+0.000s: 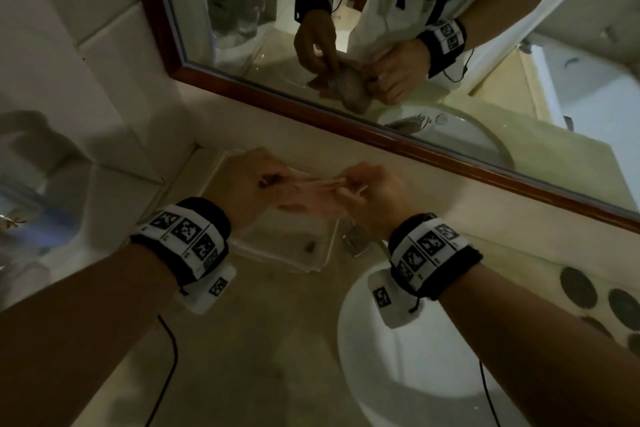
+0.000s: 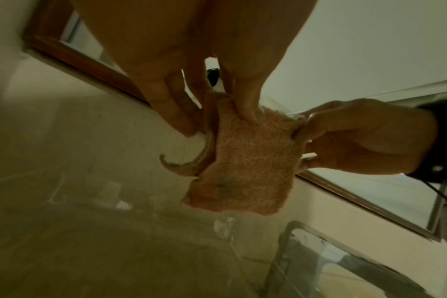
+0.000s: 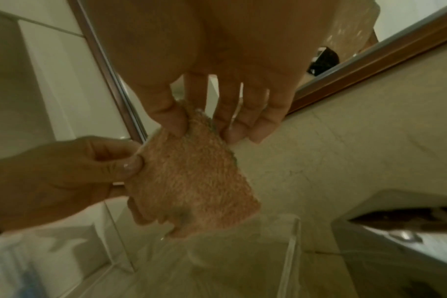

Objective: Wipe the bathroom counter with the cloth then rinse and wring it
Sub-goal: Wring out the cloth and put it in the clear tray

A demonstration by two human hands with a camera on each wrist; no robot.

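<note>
1. Both hands are up above the back of the desk [image 1: 263,350], near its left corner, with the pink cloth [image 1: 311,194] stretched between them; it hangs clear of the surface, touching nothing below.
2. The left hand [image 1: 242,187] pinches one upper edge of the cloth between thumb and curled fingers [image 2: 245,108]; the right hand [image 1: 374,194] pinches the opposite edge the same way, thumb pressed onto the pile; neither hand is slack.
3. From the wrist views the cloth is a small terry piece with a dark smudge [image 3: 181,211] low on its face; one corner curls loose on the left hand's side.
4. Under the hands sits a clear tray [image 1: 287,253] against the wall; the white basin [image 1: 408,374] lies toward the desk's right front, with the mirror [image 1: 346,45] behind.
5. My reading: the cloth is being spread or refolded, not pressed to the desk, so I cannot tell how much wiping is done; the smudge hints at some use.
6. Still to come, as far as I can judge: rinsing and wringing; no water is visibly running, and the cloth is not over the basin.
</note>
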